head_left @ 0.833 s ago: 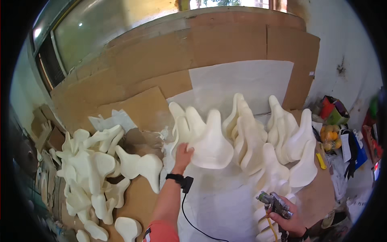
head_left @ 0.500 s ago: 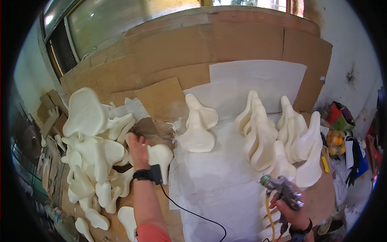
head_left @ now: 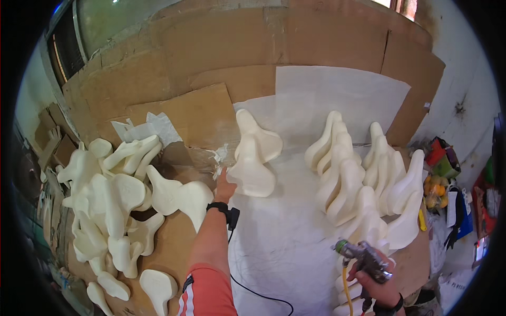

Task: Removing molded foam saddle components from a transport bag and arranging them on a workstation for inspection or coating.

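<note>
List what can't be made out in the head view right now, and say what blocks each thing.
Left hand: head view; blur and viewing angle obscure whether it touches the nearest saddle-shaped piece.
Spray gun: head view; its trigger is covered by the right hand.
Yellow hose: head view; its far end is cut off by the lower edge.
Left heap: head view; upper pieces cover lower ones.

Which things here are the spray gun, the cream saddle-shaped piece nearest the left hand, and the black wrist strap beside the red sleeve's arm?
Spray gun point(head_left: 372, 261): head view, metal body.
Cream saddle-shaped piece point(head_left: 253, 181): head view, broad end.
Black wrist strap point(head_left: 216, 206): head view, band.
</note>
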Action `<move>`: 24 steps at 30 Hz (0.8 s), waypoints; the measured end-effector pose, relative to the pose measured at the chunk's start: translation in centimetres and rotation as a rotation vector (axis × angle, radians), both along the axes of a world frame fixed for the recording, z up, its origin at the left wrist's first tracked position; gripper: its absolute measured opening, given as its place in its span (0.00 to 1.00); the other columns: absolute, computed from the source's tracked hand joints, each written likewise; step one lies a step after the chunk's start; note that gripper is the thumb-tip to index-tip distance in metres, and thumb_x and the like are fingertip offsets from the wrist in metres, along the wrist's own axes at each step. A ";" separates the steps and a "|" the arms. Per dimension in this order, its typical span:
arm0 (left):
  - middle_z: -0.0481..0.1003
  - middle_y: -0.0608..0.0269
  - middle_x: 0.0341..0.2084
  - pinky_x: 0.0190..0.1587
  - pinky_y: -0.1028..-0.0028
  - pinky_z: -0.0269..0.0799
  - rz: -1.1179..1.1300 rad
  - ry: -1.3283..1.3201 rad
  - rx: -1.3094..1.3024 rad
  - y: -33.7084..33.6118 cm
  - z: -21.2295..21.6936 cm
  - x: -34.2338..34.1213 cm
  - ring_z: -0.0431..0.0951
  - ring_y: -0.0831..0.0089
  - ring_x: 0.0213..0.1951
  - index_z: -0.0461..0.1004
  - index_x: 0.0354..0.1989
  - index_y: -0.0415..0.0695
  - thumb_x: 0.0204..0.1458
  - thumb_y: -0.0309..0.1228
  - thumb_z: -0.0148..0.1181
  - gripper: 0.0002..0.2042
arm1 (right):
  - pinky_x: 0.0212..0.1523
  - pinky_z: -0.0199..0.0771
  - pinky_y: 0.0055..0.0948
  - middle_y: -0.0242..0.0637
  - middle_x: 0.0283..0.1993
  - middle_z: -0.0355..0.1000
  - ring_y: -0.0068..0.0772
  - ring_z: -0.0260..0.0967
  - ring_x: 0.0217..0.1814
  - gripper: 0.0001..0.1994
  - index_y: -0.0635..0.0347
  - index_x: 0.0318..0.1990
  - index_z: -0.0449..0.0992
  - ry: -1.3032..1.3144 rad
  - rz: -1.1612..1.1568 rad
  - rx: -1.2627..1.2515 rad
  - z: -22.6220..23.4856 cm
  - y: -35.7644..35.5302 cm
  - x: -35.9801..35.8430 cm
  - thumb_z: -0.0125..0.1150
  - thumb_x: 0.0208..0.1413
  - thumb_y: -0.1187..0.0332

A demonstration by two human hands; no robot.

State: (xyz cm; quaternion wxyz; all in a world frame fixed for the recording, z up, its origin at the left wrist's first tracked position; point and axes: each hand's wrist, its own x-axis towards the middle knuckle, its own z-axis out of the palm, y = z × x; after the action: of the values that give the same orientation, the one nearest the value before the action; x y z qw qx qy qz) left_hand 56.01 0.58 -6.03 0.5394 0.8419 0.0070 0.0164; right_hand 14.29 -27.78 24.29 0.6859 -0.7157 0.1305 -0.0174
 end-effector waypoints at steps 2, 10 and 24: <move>0.67 0.47 0.46 0.48 0.64 0.69 0.012 -0.151 0.244 -2.6 0.4 -1.1 0.71 0.54 0.46 0.65 0.57 0.46 0.41 0.25 0.63 0.30 | 0.40 0.75 0.30 0.42 0.36 0.73 0.30 0.72 0.33 0.32 0.67 0.60 0.58 -0.090 -0.052 -0.042 -0.3 -0.3 0.5 0.65 0.49 0.69; 0.65 0.54 0.37 0.40 0.67 0.71 0.221 -0.143 0.005 5.3 1.7 -7.8 0.71 0.60 0.38 0.72 0.49 0.42 0.42 0.25 0.64 0.21 | 0.38 0.72 0.23 0.35 0.35 0.72 0.21 0.70 0.35 0.28 0.66 0.58 0.63 -0.048 -0.042 -0.269 -0.2 -0.7 1.8 0.64 0.47 0.77; 0.69 0.56 0.51 0.56 0.69 0.64 -0.279 -0.028 -0.508 1.9 3.7 -1.8 0.69 0.66 0.52 0.74 0.48 0.39 0.46 0.26 0.64 0.18 | 0.38 0.74 0.29 0.40 0.34 0.72 0.28 0.71 0.33 0.33 0.68 0.60 0.59 -0.060 -0.122 -0.036 -4.3 -1.3 2.5 0.67 0.49 0.67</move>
State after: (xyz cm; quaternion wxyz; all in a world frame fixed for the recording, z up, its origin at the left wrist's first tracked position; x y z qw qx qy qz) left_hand 54.20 2.44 -2.33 0.7299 0.6725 -0.1124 -0.0484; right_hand 16.79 -29.12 19.97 0.6741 -0.7178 0.1530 -0.0827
